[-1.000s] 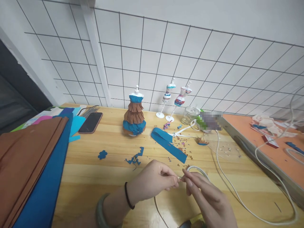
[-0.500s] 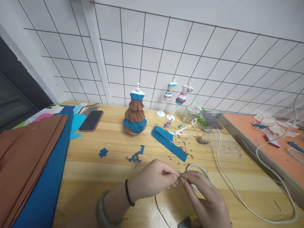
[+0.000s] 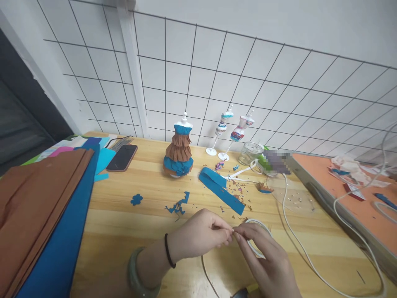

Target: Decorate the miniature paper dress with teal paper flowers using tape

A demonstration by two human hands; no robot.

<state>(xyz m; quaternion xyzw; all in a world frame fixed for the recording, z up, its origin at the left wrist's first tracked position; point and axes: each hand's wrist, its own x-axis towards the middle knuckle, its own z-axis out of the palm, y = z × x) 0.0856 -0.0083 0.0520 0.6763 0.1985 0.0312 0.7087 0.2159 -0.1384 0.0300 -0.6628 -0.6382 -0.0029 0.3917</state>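
My left hand (image 3: pixel 201 234) and my right hand (image 3: pixel 266 252) meet fingertip to fingertip over the front of the table. Both are pinched closed, and whatever lies between the fingertips is too small to make out. Behind my right hand sits a roll of tape (image 3: pixel 257 250), partly covered by its fingers. Beyond the hands lie a folded blue paper strip (image 3: pixel 221 192), blue paper scraps (image 3: pixel 180 205) and a blue paper flower (image 3: pixel 136 199). Farther back stands a small dress form (image 3: pixel 179 147) clothed in brown and blue ruffled paper.
Two bare-stemmed dress forms (image 3: pixel 238 134) and a glass jar (image 3: pixel 249 154) stand by the tiled wall. White scissors (image 3: pixel 245 169) lie among paper bits. A phone (image 3: pixel 123 158) and stacked brown paper (image 3: pixel 40 186) are on the left. A white cable (image 3: pixel 288 219) loops at right.
The view has shifted slightly, so the background sits a little lower and to the right. My hands keep the same pinched pose, fingertips together.
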